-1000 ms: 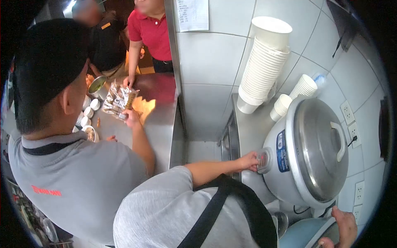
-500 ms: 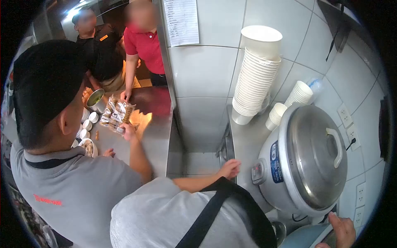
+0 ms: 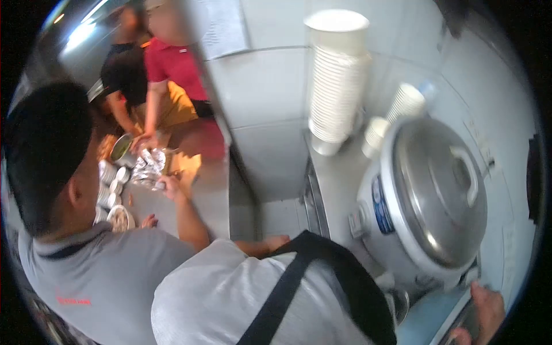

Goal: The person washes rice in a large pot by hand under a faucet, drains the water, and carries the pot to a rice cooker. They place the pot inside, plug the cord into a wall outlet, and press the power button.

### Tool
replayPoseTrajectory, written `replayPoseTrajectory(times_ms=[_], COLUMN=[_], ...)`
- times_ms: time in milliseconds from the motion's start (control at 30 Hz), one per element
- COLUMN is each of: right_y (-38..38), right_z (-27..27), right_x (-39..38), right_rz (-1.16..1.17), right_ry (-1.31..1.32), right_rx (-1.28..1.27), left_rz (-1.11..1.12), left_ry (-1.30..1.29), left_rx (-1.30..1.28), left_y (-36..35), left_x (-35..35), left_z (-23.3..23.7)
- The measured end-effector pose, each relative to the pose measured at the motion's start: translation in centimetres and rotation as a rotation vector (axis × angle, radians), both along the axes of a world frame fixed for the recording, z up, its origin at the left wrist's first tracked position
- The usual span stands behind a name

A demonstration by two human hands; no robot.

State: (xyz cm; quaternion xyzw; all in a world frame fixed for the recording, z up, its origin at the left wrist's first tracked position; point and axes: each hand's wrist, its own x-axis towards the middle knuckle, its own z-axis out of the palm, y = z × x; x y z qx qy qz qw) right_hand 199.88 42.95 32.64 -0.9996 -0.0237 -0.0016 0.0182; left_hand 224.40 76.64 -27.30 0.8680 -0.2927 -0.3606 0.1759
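Note:
My left hand (image 3: 278,242) is near the front of my black apron (image 3: 322,253), over the gap between the two counters. It is blurred and its fingers are partly hidden behind the apron. At the lower right, my right hand (image 3: 487,316) grips the edge of a light-blue container (image 3: 422,316) with a dark grey panel, thumb on the near side. Just beyond that container stands a large rice cooker (image 3: 440,190), its metal lid on. A small round metal item (image 3: 401,303) shows between my apron and the container.
A tall stack of white paper tubs (image 3: 338,86) and shorter cup stacks (image 3: 405,102) stand behind the cooker. To my left a co-worker in grey (image 3: 103,276) handles a shiny plastic package (image 3: 149,167) on the steel counter (image 3: 201,201). Two more people stand across it.
My left hand has drawn back toward my apron from beside the cooker. My right hand stays at the container's edge. The view has shifted, and a co-worker across the counter leans in.

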Motion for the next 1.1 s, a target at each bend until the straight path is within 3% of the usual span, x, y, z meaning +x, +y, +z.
replayPoseTrajectory(times_ms=[100,167,233,300,333,400,467,600,667,800,1100], right_y=[0.4,2.0,3.0,3.5,4.1,4.7,4.5,5.4,6.8,6.6,6.0], right_z=[0.0,0.8,0.2,-0.7,-1.6,-3.7,-6.2,-14.6,-17.3,-17.7,-14.0], right_x=[-2.5,-3.5,-4.6,-5.8,-6.1,-6.5,-7.6,-6.3,-6.0,-9.1,-14.7], right_rz=[-0.039,-0.191,-0.276,-0.355,-0.329,-0.248,-0.144,0.097,-0.212,-0.478,-0.58], right_ry=[0.021,0.112,0.123,0.14,0.056,-0.059,-0.147,-0.799,-1.062,-1.093,-1.084], right_rx=[-0.085,-0.017,-0.036,0.194,0.286,0.495,0.721,1.223,1.266,1.047,0.801], left_rz=[-0.175,-0.182,-0.003,0.176,0.107,0.065,0.064,0.086,0.094,0.067,0.122], left_ry=[0.095,0.065,-0.118,-0.409,-0.654,-0.695,-0.511,-0.315,-0.282,-0.303,-0.347], left_rx=[0.175,0.181,-0.056,-0.435,-0.5,-0.695,-0.874,-1.058,-1.063,-1.094,-1.152], left_y=[2.2,2.6,1.9,-0.8,-2.4,-6.2,-9.8,-15.2,-17.2,-17.5,-20.0], left_x=[1.3,2.6,3.9,5.1,5.7,6.5,5.7,2.9,2.6,3.1,-1.7], left_z=[0.8,1.7,3.1,7.7,10.8,15.4,19.2,22.8,22.4,21.5,20.6])
